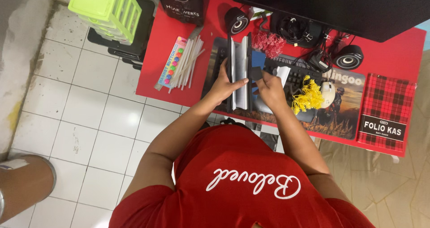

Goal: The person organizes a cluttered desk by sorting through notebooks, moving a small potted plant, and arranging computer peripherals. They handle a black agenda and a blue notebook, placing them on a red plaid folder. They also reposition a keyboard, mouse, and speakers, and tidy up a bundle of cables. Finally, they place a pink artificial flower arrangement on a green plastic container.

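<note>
Bracing the tall black-and-white folded stack [239,71] upright on the red surface [179,71], the left hand [222,85] clasps its edge for steadiness while the right hand [268,88] pinches a small dark piece [256,73] just beside it.

Seen from above: left hand [222,85] gripping a long black-and-white folder [239,71] standing on a red desk [394,49]; right hand [270,87] just beside it, pinching a small dark piece [255,72]. Yellow tassels [307,97], red tassels [268,43], keyboard [298,73], round speakers [348,57] and a red plaid book [385,111] nearby.
</note>
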